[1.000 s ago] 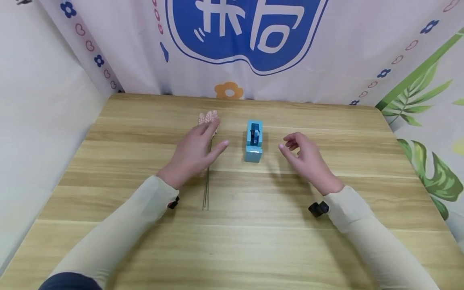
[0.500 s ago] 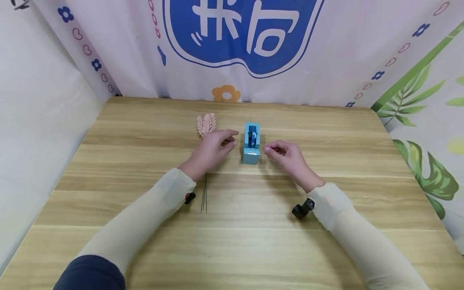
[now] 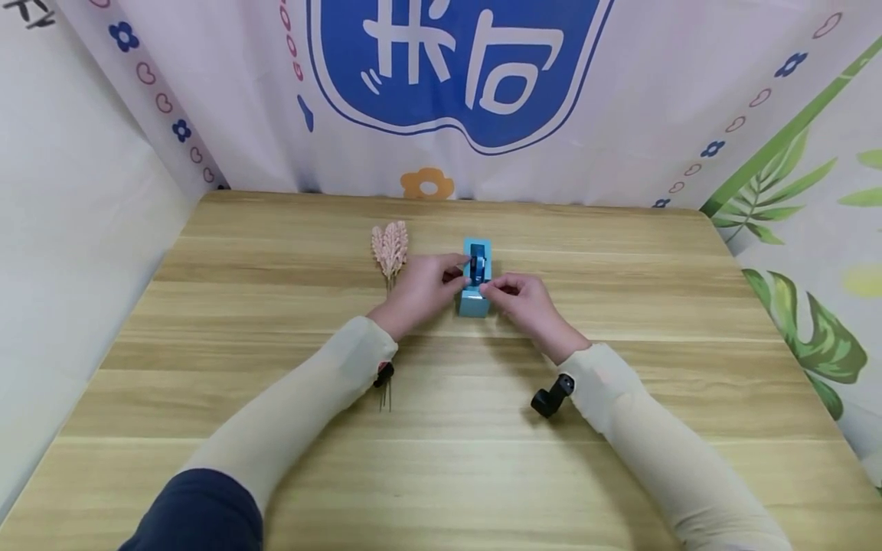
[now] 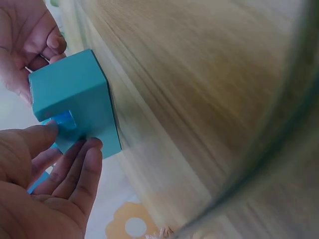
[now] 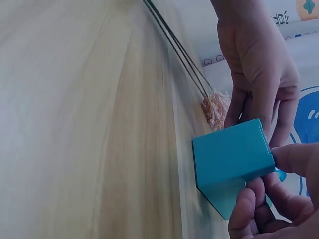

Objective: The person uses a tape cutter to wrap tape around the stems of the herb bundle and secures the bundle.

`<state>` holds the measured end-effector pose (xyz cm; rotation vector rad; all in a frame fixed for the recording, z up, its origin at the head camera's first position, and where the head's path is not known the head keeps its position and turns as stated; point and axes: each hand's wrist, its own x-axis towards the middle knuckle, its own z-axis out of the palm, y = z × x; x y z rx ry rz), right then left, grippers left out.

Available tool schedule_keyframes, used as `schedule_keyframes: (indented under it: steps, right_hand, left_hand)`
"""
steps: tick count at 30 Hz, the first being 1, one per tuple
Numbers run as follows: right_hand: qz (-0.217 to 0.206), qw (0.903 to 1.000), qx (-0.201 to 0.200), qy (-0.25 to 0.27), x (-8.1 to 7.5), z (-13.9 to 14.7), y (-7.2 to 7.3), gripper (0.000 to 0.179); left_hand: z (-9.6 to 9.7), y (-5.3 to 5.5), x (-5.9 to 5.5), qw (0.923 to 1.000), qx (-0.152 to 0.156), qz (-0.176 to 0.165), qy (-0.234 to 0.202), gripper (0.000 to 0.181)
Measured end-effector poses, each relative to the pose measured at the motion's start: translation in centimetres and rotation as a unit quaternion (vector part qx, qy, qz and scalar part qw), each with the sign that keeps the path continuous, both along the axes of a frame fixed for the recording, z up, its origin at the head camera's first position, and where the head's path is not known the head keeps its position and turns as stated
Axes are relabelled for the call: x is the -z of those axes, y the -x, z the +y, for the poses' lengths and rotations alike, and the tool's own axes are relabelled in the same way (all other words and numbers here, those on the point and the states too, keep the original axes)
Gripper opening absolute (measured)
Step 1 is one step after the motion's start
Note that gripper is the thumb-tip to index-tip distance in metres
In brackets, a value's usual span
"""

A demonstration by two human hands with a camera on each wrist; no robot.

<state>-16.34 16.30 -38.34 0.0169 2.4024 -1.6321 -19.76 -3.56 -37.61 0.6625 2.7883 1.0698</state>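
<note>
A light-blue tape dispenser (image 3: 474, 304) with a blue roll inside stands upright on the table between both hands. My left hand (image 3: 422, 289) holds it from the left, the thumb at the notch and the other fingers along the side, as the left wrist view shows on the teal casing (image 4: 70, 82). From the right, my right hand (image 3: 527, 304) grips near its serrated front edge. In the right wrist view the thumb is at that edge and the fingers curl beside the casing (image 5: 232, 152). Whether a tape end lies between the right fingertips cannot be made out.
Pink artificial flower sprigs (image 3: 390, 246) with thin wire stems lie left of the dispenser, partly under the left forearm. The wooden table (image 3: 455, 474) ends at a printed curtain (image 3: 276, 145) behind.
Both hands have come inward to the tape dispenser. The left hand has moved right, off the flower sprigs, and the right hand has moved left. The dispenser stays in place.
</note>
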Motion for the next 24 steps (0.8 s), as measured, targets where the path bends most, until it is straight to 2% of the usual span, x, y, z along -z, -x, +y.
schedule_keyframes:
  steps: [10,24]
  right_hand:
    - [-0.023,0.9995,0.022,0.009,-0.6,-0.6,-0.2,0.029]
    - [-0.062,0.9953,0.056,0.049,-0.9,-1.1,-0.2,0.028]
  left_hand:
    - [0.8,-0.3,-0.1,0.9993,-0.027,0.024,0.012,0.039]
    - [1.1,-0.5,0.1,0.9987,-0.042,0.022,0.017,0.039]
